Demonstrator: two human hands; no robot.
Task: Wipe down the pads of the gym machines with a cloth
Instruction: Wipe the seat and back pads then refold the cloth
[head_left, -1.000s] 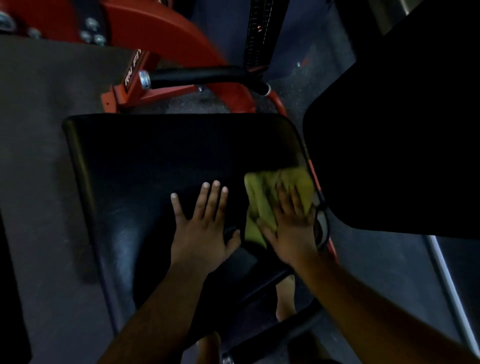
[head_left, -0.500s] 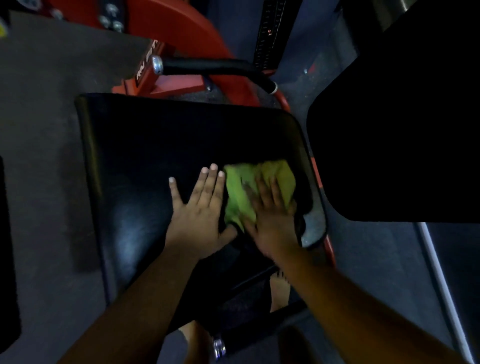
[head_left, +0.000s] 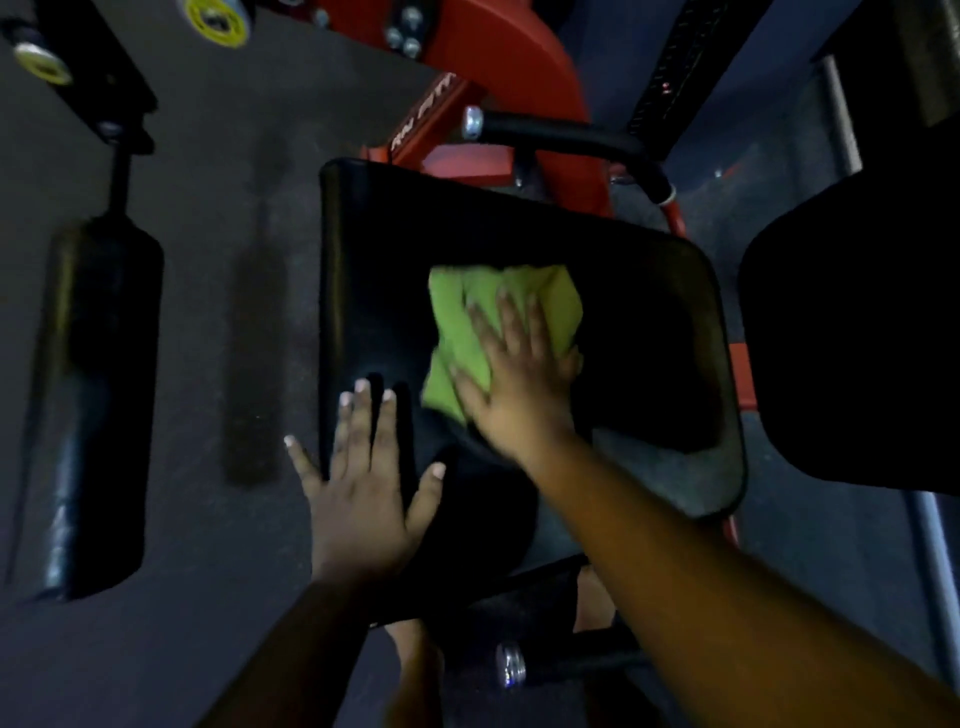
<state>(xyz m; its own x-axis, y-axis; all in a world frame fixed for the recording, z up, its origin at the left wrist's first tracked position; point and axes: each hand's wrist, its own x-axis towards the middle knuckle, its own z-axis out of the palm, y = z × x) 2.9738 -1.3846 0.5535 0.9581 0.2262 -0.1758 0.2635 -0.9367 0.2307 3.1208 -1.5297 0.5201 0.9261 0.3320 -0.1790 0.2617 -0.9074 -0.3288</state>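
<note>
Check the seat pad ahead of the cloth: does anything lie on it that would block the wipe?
Nothing visible does. The right hand presses the green cloth flat on the black seat pad, bare beyond it. The left hand rests on the pad's near left edge, beside the cloth.

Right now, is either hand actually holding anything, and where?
Nothing is gripped. The right hand presses flat on the green cloth, covering its near-right part, against the black seat pad. The left hand rests flat on the pad's near-left edge.

Dim, low-contrast view. Black seat pad swallows detail; faint sheen near its right rim. Motion blur softens both hands. Wide-angle bending at edges.
</note>
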